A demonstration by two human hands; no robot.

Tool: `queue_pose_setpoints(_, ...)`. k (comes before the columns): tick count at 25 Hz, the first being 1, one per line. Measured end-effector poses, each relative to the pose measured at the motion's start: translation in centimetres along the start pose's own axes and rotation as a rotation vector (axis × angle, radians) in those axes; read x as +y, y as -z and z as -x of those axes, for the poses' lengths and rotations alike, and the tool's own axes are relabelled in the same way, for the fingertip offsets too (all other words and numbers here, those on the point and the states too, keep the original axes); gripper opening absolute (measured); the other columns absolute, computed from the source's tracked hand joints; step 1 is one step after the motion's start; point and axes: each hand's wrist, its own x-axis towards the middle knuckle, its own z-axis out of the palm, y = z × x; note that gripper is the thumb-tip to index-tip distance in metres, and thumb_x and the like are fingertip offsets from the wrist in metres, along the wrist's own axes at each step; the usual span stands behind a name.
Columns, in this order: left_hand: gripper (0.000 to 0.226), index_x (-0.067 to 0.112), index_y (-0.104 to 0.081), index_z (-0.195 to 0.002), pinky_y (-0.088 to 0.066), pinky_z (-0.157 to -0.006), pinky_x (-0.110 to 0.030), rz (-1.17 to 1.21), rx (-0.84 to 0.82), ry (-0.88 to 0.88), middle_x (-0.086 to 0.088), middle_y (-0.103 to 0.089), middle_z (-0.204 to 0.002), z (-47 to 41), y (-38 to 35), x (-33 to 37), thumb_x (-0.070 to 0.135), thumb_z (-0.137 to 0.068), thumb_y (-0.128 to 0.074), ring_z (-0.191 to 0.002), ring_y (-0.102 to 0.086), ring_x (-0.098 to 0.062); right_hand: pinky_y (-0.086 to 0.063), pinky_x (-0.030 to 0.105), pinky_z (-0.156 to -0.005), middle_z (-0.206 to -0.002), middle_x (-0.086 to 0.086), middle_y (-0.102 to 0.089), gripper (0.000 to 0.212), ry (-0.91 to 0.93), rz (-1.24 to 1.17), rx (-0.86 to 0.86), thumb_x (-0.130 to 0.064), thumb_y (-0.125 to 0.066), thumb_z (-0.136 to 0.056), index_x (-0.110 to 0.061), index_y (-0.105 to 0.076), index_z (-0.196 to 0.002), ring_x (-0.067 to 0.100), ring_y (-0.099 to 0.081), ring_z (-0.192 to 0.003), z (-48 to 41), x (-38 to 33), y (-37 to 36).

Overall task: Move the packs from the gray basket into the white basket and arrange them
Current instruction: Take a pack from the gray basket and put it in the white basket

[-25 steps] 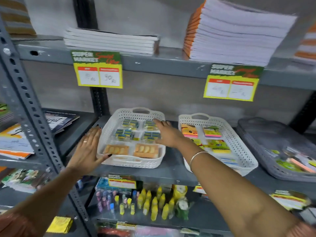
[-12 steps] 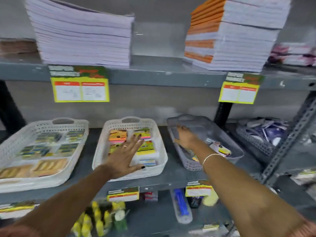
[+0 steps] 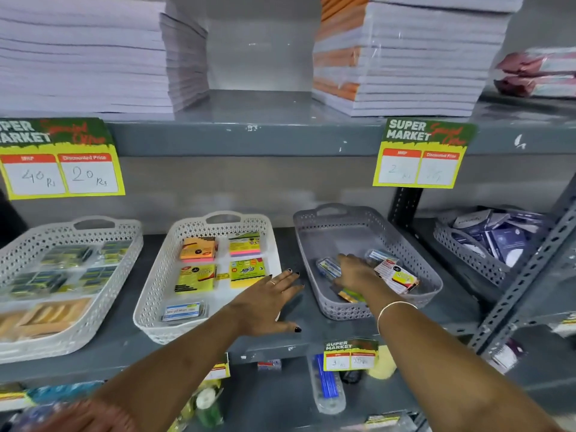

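Observation:
The gray basket (image 3: 402,241) stands right of centre on the middle shelf. It holds a red-and-yellow pack (image 3: 397,277), a clear blue-label pack (image 3: 327,266) and an orange-green pack (image 3: 350,296). My right hand (image 3: 355,272) is inside it, fingers spread, fingertips touching the blue-label pack. The white basket (image 3: 149,294) sits just to its left with several sticky-note packs in two rows and a clear blue-label pack (image 3: 182,310) at the front. My left hand (image 3: 268,302) lies open and flat against that basket's right edge, holding nothing.
A second white basket (image 3: 93,226) with packs is at far left. Another gray basket (image 3: 461,244) sits behind a slotted steel post (image 3: 523,282) on the right. Notebook stacks (image 3: 405,57) fill the shelf above, with price tags (image 3: 420,154) on its edge. More goods lie below.
The view swung right from the left white basket to the gray one. My right hand went deeper into the gray basket onto the packs. My left hand slid to the white basket's right edge.

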Motion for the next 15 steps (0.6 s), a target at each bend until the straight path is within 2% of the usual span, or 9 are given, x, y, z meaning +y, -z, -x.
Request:
queue_pose_setpoints(3, 0.084, 0.015, -0.018, -0.144, -0.012, -0.114, -0.038, 0.015, 0.002, 0.001, -0.009, -0.014, -0.155, -0.2, -0.2, -0.1, 0.065, -0.082, -0.044, -0.142, -0.002, -0.020, -0.043, 0.036, -0.099, -0.134, 0.018, -0.054, 0.060, -0.024, 0.023, -0.005, -0.031, -0.068, -0.081, -0.008, -0.044, -0.131, 0.033, -0.052, -0.124, -1.3, -0.4, -0.5)
queue_pose_setpoints(9, 0.083, 0.011, -0.022, -0.143, -0.014, -0.113, -0.041, 0.026, 0.011, -0.005, -0.013, -0.018, -0.154, -0.3, -0.3, -0.2, 0.063, -0.083, -0.047, -0.142, -0.006, -0.023, -0.047, 0.035, -0.094, -0.130, 0.019, -0.057, 0.052, -0.064, 0.026, 0.035, -0.024, -0.067, -0.081, -0.006, -0.045, -0.126, 0.035, -0.055, -0.119, -2.0, -1.3, -0.7)
queue_pose_setpoints(15, 0.083, 0.010, -0.022, -0.143, -0.012, -0.113, -0.044, -0.010, 0.021, -0.012, -0.014, -0.018, -0.153, -0.3, -0.5, -0.2, 0.063, -0.084, -0.046, -0.141, -0.008, -0.024, -0.047, 0.042, -0.096, -0.132, 0.019, -0.053, 0.059, -0.128, 0.002, 0.105, -0.028, -0.069, -0.080, -0.003, -0.043, -0.126, 0.036, -0.053, -0.122, -1.7, -2.4, 0.3)
